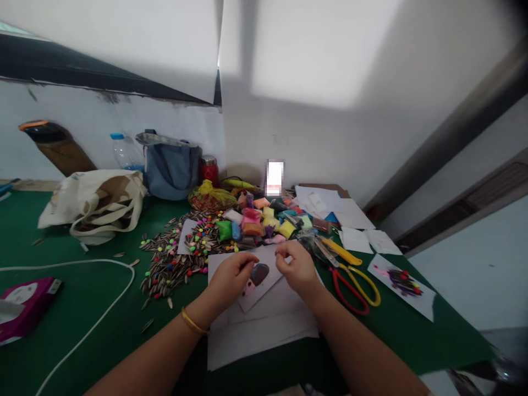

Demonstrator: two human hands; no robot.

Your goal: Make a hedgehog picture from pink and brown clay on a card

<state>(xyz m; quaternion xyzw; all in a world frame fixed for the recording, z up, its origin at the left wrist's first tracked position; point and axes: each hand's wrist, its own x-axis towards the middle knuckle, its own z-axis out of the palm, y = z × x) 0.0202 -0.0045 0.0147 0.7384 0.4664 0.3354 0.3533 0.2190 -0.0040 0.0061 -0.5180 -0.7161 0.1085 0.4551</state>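
Note:
Over a white card (270, 287) on white paper sheets (264, 335), both of my hands are closed in pinches. On the card is a small flat figure (259, 273) with a dark grey-blue body and a pink part with dark dots. My left hand (231, 278), a gold bracelet (193, 321) at its wrist, is at the figure's left edge, fingertips together. Just right of the figure, my right hand (299, 269) pinches thumb against fingers. Whatever sits in either pinch is too small or hidden to make out.
Sunflower seeds (163, 269) and coloured pompoms are heaped left of the paper. Bagged coloured clay (251, 225) lies behind. Red-and-yellow-handled scissors (350, 291), a yellow cutter (341, 251) and a seed-covered card (404, 283) lie right. A white cable (103, 313) crosses the green table.

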